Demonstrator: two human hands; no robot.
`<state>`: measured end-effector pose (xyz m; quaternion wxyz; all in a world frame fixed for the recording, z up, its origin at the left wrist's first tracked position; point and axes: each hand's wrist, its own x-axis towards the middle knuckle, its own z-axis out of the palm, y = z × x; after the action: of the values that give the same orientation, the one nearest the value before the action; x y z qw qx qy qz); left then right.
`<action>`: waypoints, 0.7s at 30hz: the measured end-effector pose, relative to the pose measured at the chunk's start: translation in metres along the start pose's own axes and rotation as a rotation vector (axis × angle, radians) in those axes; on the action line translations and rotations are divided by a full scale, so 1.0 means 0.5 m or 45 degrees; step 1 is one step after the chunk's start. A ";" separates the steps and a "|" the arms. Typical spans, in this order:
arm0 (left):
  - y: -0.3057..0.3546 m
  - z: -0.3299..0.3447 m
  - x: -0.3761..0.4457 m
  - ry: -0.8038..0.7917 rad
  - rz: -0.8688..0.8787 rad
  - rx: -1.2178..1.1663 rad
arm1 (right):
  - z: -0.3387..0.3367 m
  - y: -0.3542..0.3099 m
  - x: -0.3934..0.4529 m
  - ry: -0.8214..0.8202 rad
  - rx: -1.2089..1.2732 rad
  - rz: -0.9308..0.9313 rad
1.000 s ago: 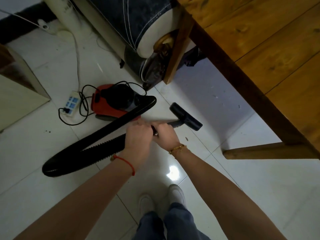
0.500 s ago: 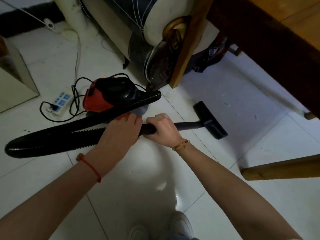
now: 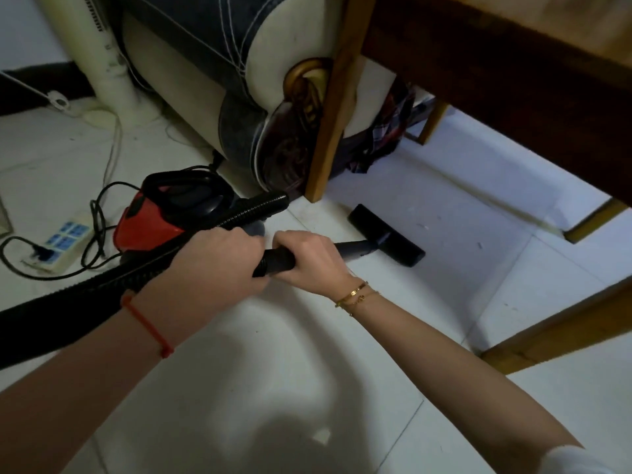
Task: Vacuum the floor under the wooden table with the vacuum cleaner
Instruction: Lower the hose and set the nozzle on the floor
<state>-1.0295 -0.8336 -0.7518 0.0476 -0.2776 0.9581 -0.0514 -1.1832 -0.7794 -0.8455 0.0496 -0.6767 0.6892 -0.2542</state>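
A black ribbed vacuum hose [image 3: 102, 289] with a rigid black tube is gripped by both hands above a pale, glossy tiled floor [image 3: 280, 371]. The left hand [image 3: 212, 268], with a red string bracelet [image 3: 150, 325] at the wrist, is wrapped around the hose where it meets the tube. The right hand [image 3: 307, 260], with thin gold bracelets [image 3: 355, 295] at the wrist, is closed around the tube just ahead of the left hand. The tube ends in a flat black rectangular floor nozzle [image 3: 386, 236], which is seen on the tiles near the foot of a light wooden table leg [image 3: 333, 107], at the edge of the shadow beneath the brown wooden worktop [image 3: 513, 73]. A small red and black canister vacuum cleaner [image 3: 167, 210] is seen on the floor to the left, behind the hands. A white power strip with blue sockets [image 3: 58, 242] lies beside it, with a black cable [image 3: 99, 213] looped around. A cream and dark blue upholstered sofa arm [image 3: 219, 56] stands behind the table leg. A bundle of what seems to be checked cloth [image 3: 386, 138] is tucked under the worktop, though it is dim. A wooden crossbar [image 3: 561, 326] is seen at the lower right.
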 end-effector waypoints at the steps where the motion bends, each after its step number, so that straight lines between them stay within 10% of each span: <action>1: 0.006 0.004 0.001 -0.004 0.005 0.009 | -0.002 0.012 -0.009 0.028 -0.024 0.026; 21: 0.130 -0.004 0.103 -0.007 0.092 0.169 | -0.015 0.188 -0.062 0.152 0.148 0.240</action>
<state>-1.1072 -0.8063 -0.7613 0.0705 -0.2392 0.9619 -0.1122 -1.2692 -0.7518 -0.8867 0.0713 -0.5885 0.7356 -0.3278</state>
